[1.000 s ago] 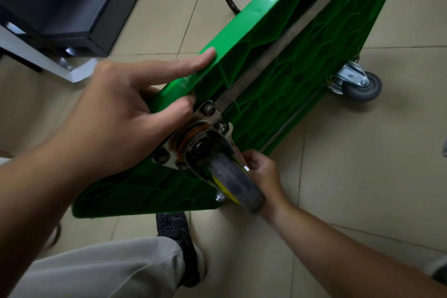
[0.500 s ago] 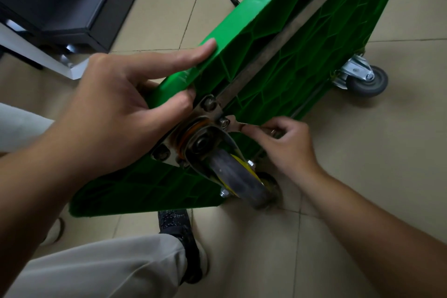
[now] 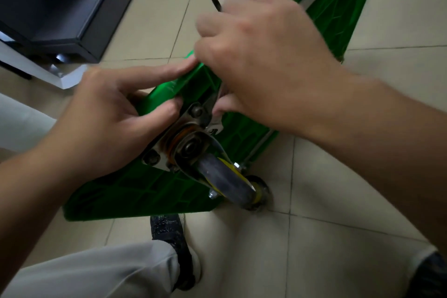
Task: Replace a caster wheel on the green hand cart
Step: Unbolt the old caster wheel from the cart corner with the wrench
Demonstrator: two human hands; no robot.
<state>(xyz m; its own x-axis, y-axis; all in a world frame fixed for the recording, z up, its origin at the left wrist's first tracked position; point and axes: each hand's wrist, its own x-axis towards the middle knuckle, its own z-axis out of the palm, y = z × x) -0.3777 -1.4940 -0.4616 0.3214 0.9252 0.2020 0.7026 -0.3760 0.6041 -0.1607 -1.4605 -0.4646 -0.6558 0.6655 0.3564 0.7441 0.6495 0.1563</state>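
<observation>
The cart point(image 3: 135, 191) stood tipped on edge, ribbed green underside showing. Its caster point(image 3: 217, 176), a grey wheel in a steel fork, sat bolted at the near corner, rust ringing the swivel. A wrench point(image 3: 214, 127) head met the plate's point(image 3: 162, 151) far corner.

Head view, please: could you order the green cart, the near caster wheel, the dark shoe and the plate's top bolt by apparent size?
Largest: green cart.
Middle: dark shoe and caster wheel. They look alike and their nearness to the camera differs, so they are unranked.
Smallest: top bolt.
</observation>
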